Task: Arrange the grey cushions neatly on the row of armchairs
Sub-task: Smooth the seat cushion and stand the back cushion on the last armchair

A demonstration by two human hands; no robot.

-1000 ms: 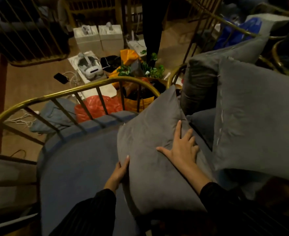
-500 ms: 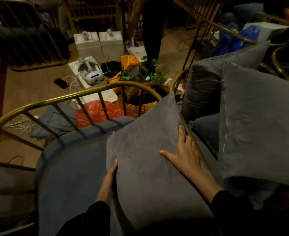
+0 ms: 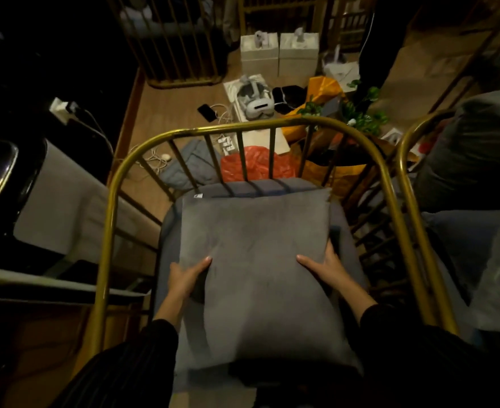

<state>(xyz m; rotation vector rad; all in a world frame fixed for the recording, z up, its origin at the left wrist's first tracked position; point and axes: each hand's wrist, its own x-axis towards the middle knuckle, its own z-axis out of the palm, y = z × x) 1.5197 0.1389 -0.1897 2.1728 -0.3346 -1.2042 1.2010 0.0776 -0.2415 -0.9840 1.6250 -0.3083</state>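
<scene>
Grey cushion (image 3: 254, 260), sq., smooth, flat on armchair (image 3: 272, 122); left hand (image 3: 187, 278) & right hand (image 3: 328, 269) grip its sides, thumbs atop.

Gold rail (image 3: 244, 125) fences the seat (image 3: 167, 245) left, back and right, leaving access from above and front.

A dim lounge-like room: gold-railed armchairs (image 3: 109, 231) with grey cushions (image 3: 254, 260) stand in a row on a wooden floor (image 3: 166, 101), its upper centre strewn with bags (image 3: 257, 166), boxes (image 3: 259, 54) and a headset (image 3: 257, 106).
</scene>
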